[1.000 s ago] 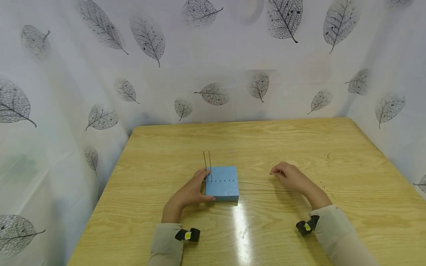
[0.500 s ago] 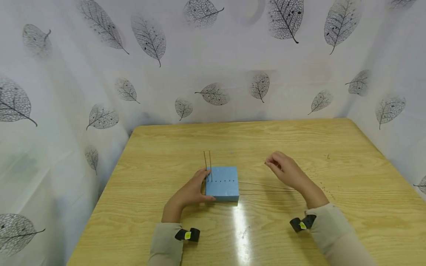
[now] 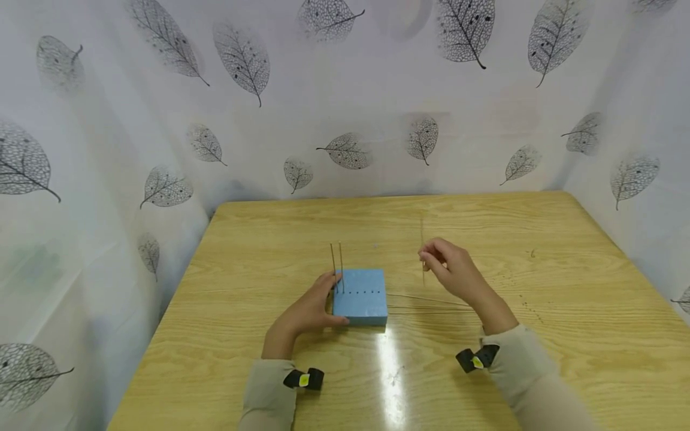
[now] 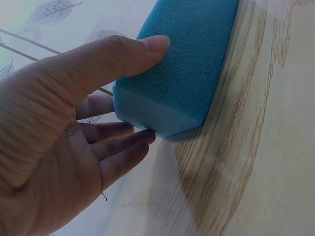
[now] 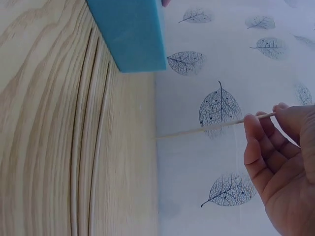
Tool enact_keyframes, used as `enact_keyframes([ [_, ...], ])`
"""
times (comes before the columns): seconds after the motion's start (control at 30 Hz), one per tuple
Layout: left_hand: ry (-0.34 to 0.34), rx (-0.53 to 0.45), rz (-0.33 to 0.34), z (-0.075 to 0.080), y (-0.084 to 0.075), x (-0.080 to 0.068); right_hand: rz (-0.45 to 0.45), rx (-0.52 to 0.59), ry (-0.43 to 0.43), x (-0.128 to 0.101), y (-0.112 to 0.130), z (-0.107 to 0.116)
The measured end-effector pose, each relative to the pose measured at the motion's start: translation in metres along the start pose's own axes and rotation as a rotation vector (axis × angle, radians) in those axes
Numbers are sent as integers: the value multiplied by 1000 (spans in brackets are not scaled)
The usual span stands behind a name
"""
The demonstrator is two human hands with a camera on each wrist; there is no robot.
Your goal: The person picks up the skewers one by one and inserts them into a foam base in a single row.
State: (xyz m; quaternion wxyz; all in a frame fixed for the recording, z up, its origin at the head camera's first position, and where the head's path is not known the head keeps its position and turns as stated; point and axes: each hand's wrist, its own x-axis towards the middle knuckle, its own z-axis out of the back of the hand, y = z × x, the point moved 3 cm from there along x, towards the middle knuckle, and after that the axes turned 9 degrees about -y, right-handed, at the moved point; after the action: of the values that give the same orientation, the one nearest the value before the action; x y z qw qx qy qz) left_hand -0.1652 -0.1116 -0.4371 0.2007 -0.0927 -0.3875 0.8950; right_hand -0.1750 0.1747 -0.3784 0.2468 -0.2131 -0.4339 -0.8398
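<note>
A: Entry. The left hand (image 3: 309, 311) rests against the left side of the blue foam block (image 3: 360, 296), thumb along the near edge and straight fingers laid flat on its left face; it braces the block without curling round it. The block sits near the middle of the wooden table (image 3: 566, 287).

B: And the right hand (image 3: 453, 272)?

A: It is raised off the table to the right of the block and pinches one thin stick (image 3: 422, 248) between thumb and fingertips, holding it roughly upright. The wrist view confirms the pinch near one end (image 5: 258, 118).

B: State of the block?

A: Two sticks (image 3: 336, 266) stand upright in its left end. A row of small holes (image 3: 363, 293) runs rightward from them. Spare sticks (image 3: 426, 304) lie flat on the table just right of the block.

B: Step in hand, by judgement?

A: Carrying a third stick toward the row. The next move likely calls for bringing its lower tip over the first free hole, keeping it vertical, and pressing straight down while the left hand keeps the block from sliding.
</note>
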Motion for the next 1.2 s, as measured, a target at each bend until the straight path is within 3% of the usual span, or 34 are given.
enact_keyframes([
  [0.23, 2, 1, -2, 0, 0, 0, -3, 62, 15, 8, 12, -16],
  [0.5, 2, -2, -9, 0, 0, 0, 25, 107, 31, 22, 58, -21],
  [0.63, -1, 4, -11, 0, 0, -1, 34, 132, 30, 26, 68, -25],
  [0.87, -4, 3, -13, 0, 2, 0, 48, 205, 45, 31, 75, -36],
  [1.2, 2, -7, -9, -2, 3, -1, 62, 266, 93, 30, 50, -70],
])
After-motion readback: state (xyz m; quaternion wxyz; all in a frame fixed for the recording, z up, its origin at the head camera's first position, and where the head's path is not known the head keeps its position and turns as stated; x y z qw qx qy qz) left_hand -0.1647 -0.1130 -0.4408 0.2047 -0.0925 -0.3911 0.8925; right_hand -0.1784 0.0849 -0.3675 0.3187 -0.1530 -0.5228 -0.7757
